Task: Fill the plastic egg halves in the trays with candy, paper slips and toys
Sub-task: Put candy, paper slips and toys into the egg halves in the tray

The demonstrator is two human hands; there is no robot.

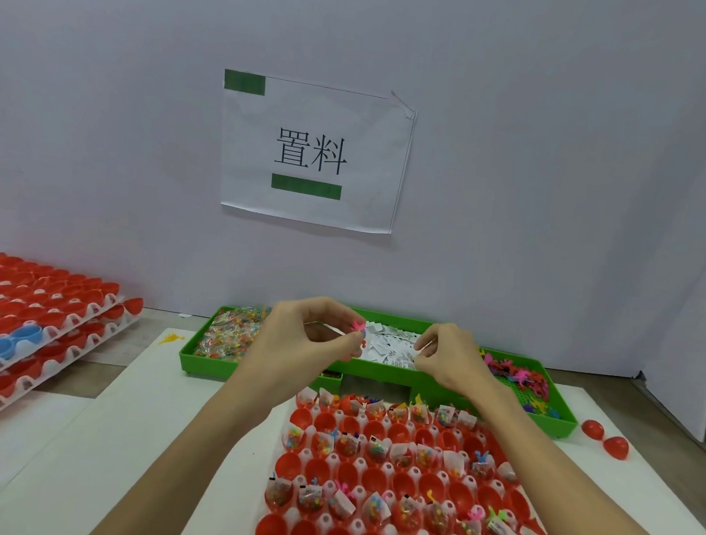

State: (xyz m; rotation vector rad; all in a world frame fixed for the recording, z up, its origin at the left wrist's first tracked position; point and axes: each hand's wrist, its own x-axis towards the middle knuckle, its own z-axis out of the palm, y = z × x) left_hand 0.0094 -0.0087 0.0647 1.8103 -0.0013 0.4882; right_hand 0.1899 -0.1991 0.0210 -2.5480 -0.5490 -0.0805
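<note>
Up at the 12 o'clock side of the white egg tray (327,520), both hands hover over the green bin (564,422). The left hand (300,339) has its fingers curled, pinching a small pink toy (357,327) at the fingertips, at that hand's 3 o'clock edge. The right hand (451,360) is curled too, its fingertips meeting over the paper slips (389,345) in the bin's middle compartment; whether it holds a slip I cannot tell. Candy packets (227,333) fill the bin's 9 o'clock compartment, coloured toys (519,373) the 3 o'clock one. Below the hands, red egg halves (374,475) sit in rows in the tray, alternate rows already holding candy, slips and toys. Stacked trays (25,328) lie at 9 o'clock, two loose red halves (604,437) at 3 o'clock.
</note>
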